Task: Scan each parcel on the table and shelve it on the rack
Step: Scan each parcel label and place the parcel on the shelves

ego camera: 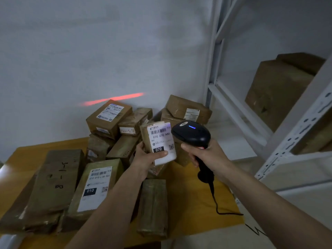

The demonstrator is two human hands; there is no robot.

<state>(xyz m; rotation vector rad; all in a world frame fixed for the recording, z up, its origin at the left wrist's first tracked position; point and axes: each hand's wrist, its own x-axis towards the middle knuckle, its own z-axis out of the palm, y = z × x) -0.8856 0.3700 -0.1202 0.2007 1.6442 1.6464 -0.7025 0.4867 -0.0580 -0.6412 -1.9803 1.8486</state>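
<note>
Parcels crowd the desk (188, 212), piled against the wall (89, 51) at the back. The left hand (145, 159) holds the 070 parcel (158, 141) above the pile, and the right hand (206, 153) holds the scanner (192, 133) just right of it. The 010 parcel (95, 187) lies front left. The rack (224, 90) stands right of the desk, with a box (280, 90) on its shelf.

Yellow-topped table (194, 203) carrying a crowd of brown parcels — the one labelled 010 (95, 189) sits near the front. Left of it lies a long flat parcel (53, 182) with handwriting, right of it a narrow taped one (153, 207), and behind it a heap of boxes (115, 126) against the wall. Beyond the heap to the right, a white rack (287, 137) — one big box (280, 90) on its shelf.
</note>
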